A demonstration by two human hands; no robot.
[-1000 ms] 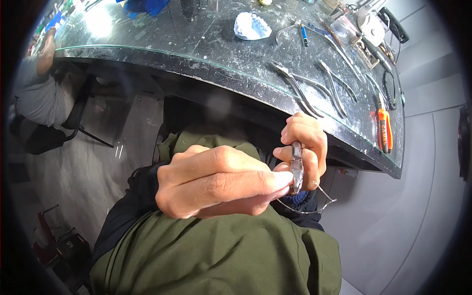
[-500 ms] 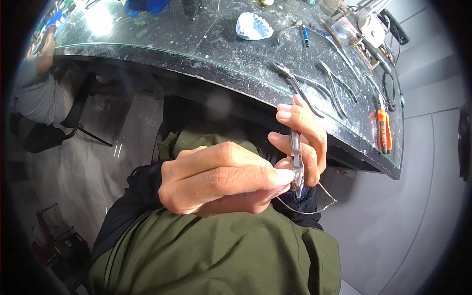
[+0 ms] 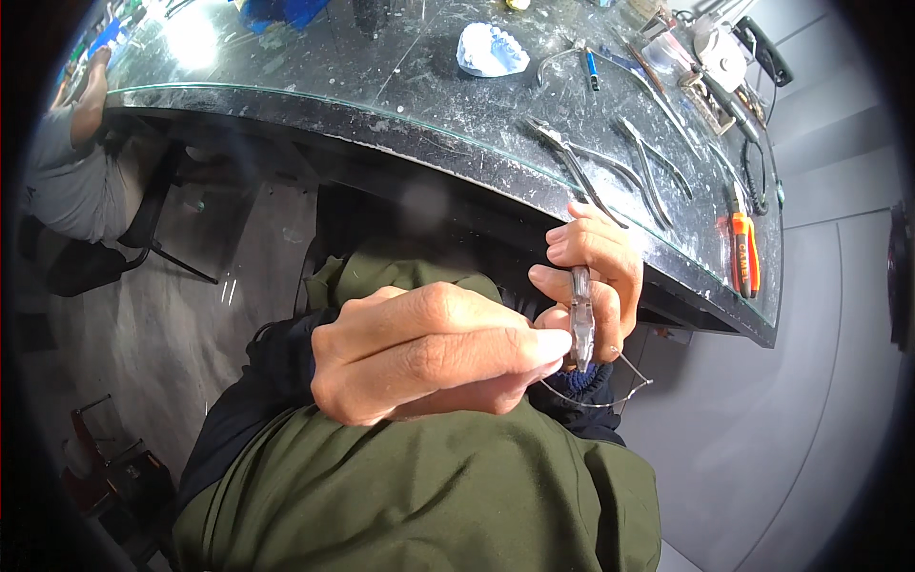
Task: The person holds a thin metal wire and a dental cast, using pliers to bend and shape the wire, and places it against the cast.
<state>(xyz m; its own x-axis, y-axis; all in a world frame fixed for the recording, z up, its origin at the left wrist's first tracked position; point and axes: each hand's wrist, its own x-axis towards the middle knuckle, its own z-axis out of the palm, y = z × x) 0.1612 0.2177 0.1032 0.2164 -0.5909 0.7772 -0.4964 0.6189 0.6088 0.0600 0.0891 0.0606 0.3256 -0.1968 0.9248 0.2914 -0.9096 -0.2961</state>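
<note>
My right hand [image 3: 602, 272] is closed around small metal pliers [image 3: 581, 315], whose jaws point down toward my lap. Close against the jaws, the thumb and fingertips of my left hand [image 3: 434, 353] are pinched together on a thin wire [image 3: 610, 404]. This silvery wire bends in a loop below the pliers and rises to a free end on the right. Where wire and jaws meet is hidden by my left fingertips. Both hands are held above my lap, just off the front edge of the dark workbench [image 3: 429, 105].
On the bench lie two metal pliers [image 3: 653, 172] [image 3: 581, 167], orange-handled pliers [image 3: 744, 250], a blue-handled tool [image 3: 592, 71] and a pale dental cast [image 3: 492, 51]. A corded device [image 3: 720, 62] stands at the back right. Another person's arm [image 3: 91, 100] rests at the far left.
My right hand and the pliers have shifted slightly right and turned a little. The wire loop has risen slightly with them. My left hand stays nearly still, pinched.
</note>
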